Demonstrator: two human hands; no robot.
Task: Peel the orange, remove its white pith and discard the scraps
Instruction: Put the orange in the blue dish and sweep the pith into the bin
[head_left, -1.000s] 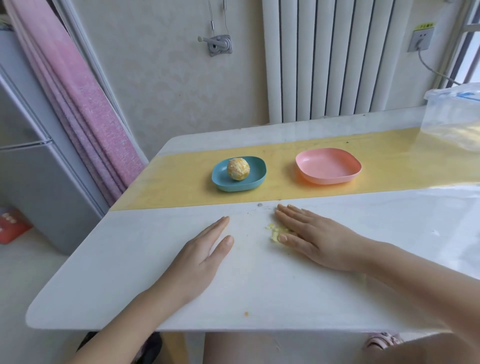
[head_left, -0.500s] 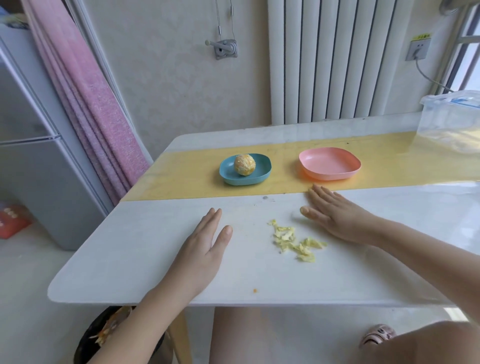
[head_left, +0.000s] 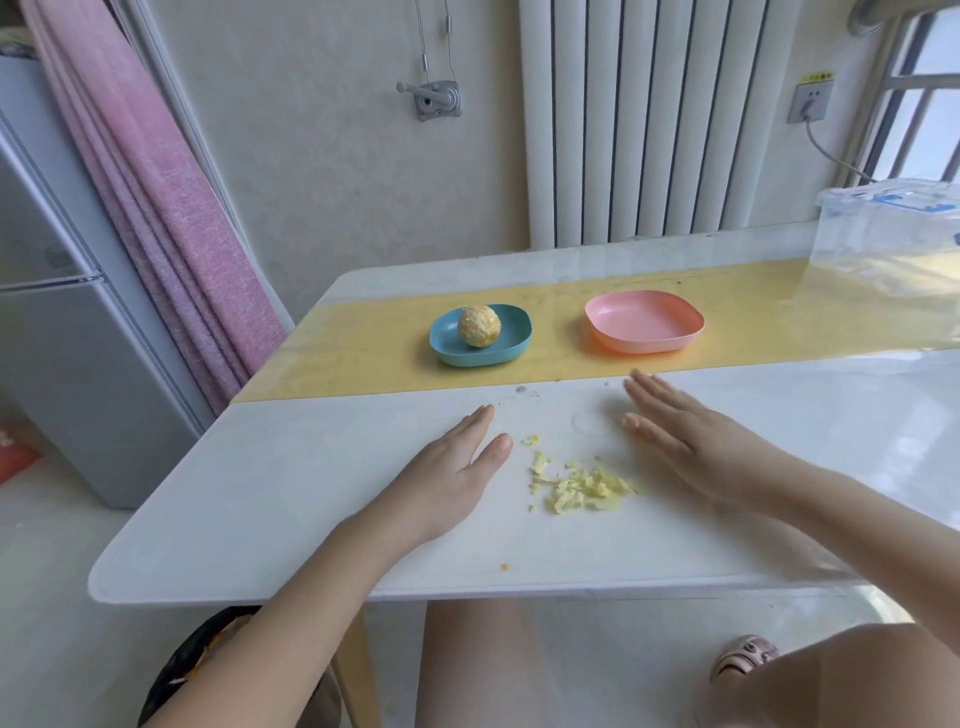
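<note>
Flanking heap of pith scraps (head_left: 582, 486) on desk (head_left: 260, 519): left hand (head_left: 447, 480), right hand (head_left: 691, 447), both spread, fingers straight, holding nothing. Heap runs left-right between them, about equally near each. Peeled orange (head_left: 479, 326) well beyond, in blue dish (head_left: 514, 343).

One view only: head-worn wide-angle cam at the near edge of the glossy white table (head_left: 260, 519), pitched forward and down. It sits close in: bare forearms (head_left: 311, 597) enter from the bottom and bare knees (head_left: 478, 665) show under the edge. It faces the white ribbed radiator (head_left: 649, 119) on the far wall.
</note>
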